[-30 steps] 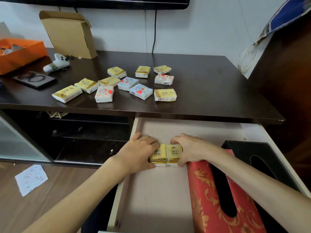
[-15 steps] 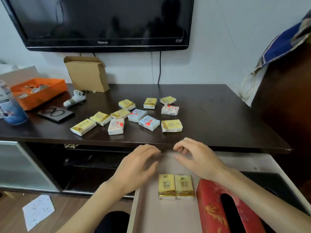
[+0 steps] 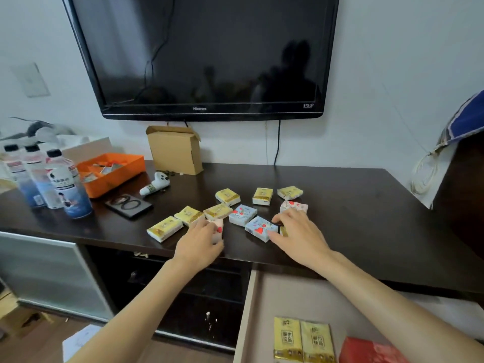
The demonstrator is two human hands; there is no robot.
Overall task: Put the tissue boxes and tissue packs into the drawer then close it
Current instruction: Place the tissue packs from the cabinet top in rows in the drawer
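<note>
I see both hands up from the open pale wooden drawer (image 3: 264,305) since 0.5 s ago: left hand (image 3: 200,241) curled over a white red-heart tissue pack (image 3: 218,227), right hand (image 3: 297,235) spread on a blue heart-print pack (image 3: 259,227), grip possibly incomplete. Two yellow packs (image 3: 303,340) lie in the drawer w/ a red tissue box (image 3: 366,351).

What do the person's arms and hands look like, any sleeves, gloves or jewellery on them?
Both arms are bare up to the frame edge, with no sleeves showing. The left hand and right hand wear no gloves, and no rings, watch or bracelets are visible.
</note>
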